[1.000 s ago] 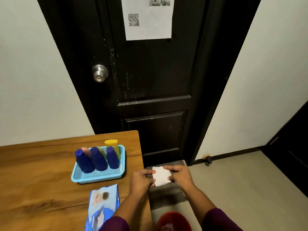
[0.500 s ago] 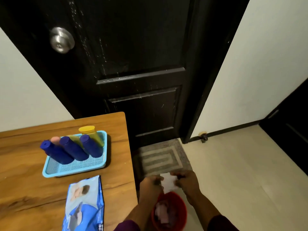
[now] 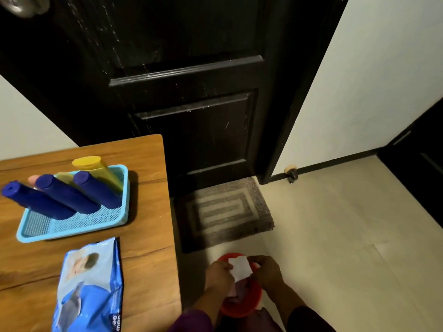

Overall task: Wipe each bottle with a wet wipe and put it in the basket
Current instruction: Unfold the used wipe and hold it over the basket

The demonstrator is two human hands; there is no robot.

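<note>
Both hands are low over the floor, beside the right edge of the table (image 3: pixel 148 238), with a small white wet wipe (image 3: pixel 240 268) stretched between them. The left hand (image 3: pixel 219 275) pinches the wipe's left edge with curled fingers, and the right hand (image 3: pixel 267 274) pinches its right edge in the same way. The wipe hangs directly above a red bucket (image 3: pixel 239 311) that stands on the pale floor (image 3: pixel 347 236) — some crumpled material lies inside it, too blurred to identify. On the wooden table sits a light blue mesh basket (image 3: pixel 72 227) holding three blue bottles (image 3: pixel 64 194) in a row, their caps pointing up and to the left in this wide view. Behind them in the same basket are a yellow tube (image 3: pixel 97 168) at the back right corner, a second yellowish container that is mostly hidden, and a pink cap (image 3: pixel 33 179) peeking out between the blue bottles. Nearer the table's front edge, just in front of the basket, lies a blue pack of wipes (image 3: pixel 91 283), flat on the wood. A grey striped doormat (image 3: pixel 223 212) lies on the floor between the bucket and a dark panelled door (image 3: pixel 191 92). The door's metal doorknob (image 3: pixel 24 6) shows at the top left corner, and a small door stopper (image 3: pixel 290 173) sits at the base of the wall on the right.
</note>
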